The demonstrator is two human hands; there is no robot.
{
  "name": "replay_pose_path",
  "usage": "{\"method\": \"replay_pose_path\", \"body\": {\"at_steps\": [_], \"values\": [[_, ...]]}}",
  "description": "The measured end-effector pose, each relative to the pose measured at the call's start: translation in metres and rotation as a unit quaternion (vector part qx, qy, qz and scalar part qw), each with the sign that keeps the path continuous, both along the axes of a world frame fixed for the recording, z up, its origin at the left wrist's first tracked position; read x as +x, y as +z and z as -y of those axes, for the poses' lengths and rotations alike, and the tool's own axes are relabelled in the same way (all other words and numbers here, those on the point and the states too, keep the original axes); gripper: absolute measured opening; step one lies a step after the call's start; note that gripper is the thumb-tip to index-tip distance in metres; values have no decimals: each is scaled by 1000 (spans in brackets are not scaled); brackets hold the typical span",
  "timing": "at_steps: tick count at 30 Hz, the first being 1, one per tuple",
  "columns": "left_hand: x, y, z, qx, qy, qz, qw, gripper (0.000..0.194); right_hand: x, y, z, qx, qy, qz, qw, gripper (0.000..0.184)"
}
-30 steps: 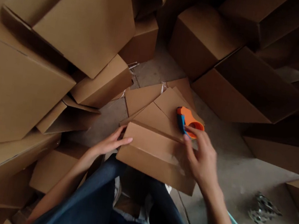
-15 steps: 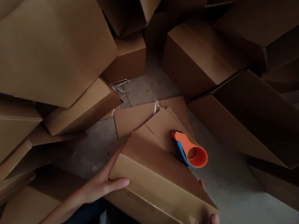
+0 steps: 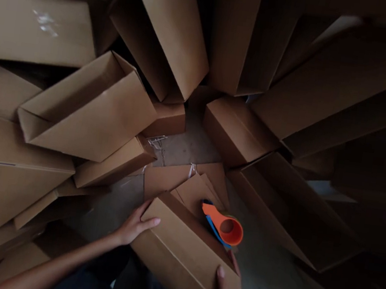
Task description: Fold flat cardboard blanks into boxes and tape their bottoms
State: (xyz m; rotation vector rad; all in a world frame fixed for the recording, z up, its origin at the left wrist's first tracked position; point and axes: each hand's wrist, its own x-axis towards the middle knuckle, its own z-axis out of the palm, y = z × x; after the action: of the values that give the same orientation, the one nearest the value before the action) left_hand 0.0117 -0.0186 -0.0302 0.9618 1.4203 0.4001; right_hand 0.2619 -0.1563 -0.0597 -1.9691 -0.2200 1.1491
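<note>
A long brown cardboard box (image 3: 182, 252) is held tilted above my lap, between my two hands. My left hand (image 3: 134, 226) grips its upper left end, the thumb lying over the near top edge and the other fingers behind it. At the lower right end my right hand (image 3: 230, 287) clasps the box, its thumb on the near face and a finger on the far side. Just beyond the box, an orange tape dispenser (image 3: 226, 227) with a blue part lies on flat cardboard sheets (image 3: 191, 194).
Cardboard boxes crowd round on all sides, among them an open-topped box (image 3: 92, 103) at the left and another open box (image 3: 298, 210) at the right. Thin wire or strapping (image 3: 157, 142) lies on the grey concrete floor (image 3: 193, 144). Dark clothing shows at the bottom.
My view has tipped up, showing more of the boxes farther off. In the picture the held box and my right hand have shifted left. Both hands still grip the box.
</note>
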Motion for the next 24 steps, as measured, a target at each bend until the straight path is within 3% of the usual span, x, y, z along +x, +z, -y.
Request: {"method": "replay_pose_path", "body": {"at_steps": [9, 15, 24], "values": [[-3, -7, 4, 32, -11, 12, 999, 69, 2, 9, -7, 41, 8, -15, 999, 84], [-5, -12, 10, 17, -13, 21, 1000, 71, 6, 2, -3, 47, 0, -28, 998, 86], [-10, -36, 7, -12, 6, 34, 999, 83, 2, 5, -6, 92, -39, -27, 995, 89]]}}
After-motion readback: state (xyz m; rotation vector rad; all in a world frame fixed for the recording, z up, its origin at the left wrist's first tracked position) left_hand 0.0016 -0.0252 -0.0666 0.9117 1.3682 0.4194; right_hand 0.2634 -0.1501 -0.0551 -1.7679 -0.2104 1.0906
